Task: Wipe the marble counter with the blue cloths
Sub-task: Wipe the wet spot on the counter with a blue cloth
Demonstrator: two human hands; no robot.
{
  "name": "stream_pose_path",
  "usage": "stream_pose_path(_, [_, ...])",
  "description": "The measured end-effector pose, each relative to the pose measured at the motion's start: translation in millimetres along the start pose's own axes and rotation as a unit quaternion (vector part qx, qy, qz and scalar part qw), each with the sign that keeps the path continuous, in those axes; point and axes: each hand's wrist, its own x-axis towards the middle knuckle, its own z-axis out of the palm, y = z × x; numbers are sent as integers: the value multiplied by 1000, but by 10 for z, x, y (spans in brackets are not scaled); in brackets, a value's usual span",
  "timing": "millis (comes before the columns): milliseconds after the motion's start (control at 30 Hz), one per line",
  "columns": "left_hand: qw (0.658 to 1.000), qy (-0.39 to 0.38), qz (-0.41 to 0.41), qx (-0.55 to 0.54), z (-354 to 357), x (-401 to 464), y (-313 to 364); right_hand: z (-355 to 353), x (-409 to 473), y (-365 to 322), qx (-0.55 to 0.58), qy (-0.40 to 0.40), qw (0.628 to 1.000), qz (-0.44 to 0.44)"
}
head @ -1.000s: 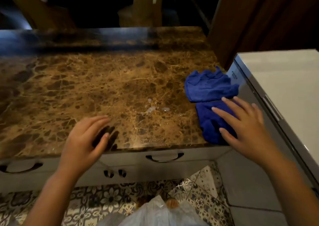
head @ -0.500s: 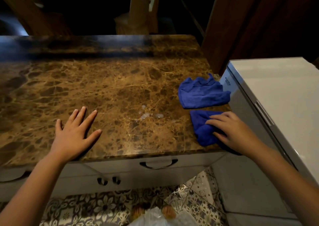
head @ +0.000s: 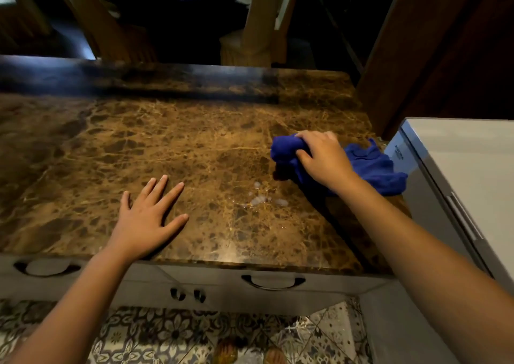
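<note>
The brown marble counter point(head: 180, 146) fills the middle of the view. My right hand point(head: 322, 157) grips a bunched blue cloth point(head: 286, 152) at the counter's right side, pressed on the marble. A second blue cloth point(head: 375, 169) lies just behind my wrist, near the right edge. A small wet foamy patch point(head: 261, 198) glistens on the marble just in front of the bunched cloth. My left hand point(head: 150, 216) rests flat on the counter near the front edge, fingers spread, holding nothing.
A white appliance point(head: 467, 174) stands against the counter's right edge. Grey drawers with dark handles point(head: 274, 281) run under the front edge. Patterned floor tiles point(head: 167, 336) lie below. Wooden chairs point(head: 253, 29) and a dark table stand beyond the far edge.
My right hand has closed on the nearer cloth and carried it from the front right corner away from me and leftward. My left hand has stayed flat on the marble.
</note>
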Motion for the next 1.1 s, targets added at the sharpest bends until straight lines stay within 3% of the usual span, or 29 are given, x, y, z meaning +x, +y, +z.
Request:
stream_pose_path(100, [1000,2,-1,-5,1,-12,7,348,260,-28,-158,-97,983,2])
stream_pose_path(200, [1000,4,3,-12,-5,-10,23,564,326,64,-143,-166,976,-14])
stream_pose_path(533, [1000,11,7,-14,16,-4,8,579,-661,-339,-74,-130,986,-67])
stream_pose_path(867, [1000,13,14,-11,7,-16,-1,477,-1743,-385,-44,-132,971,-193])
stream_pose_path(1000, [1000,12,12,-12,7,-14,1,516,-1408,-498,18,-60,998,-33])
stream_pose_path(1100, [1000,7,11,-9,-6,-9,3,664,-731,-597,2,-55,994,89])
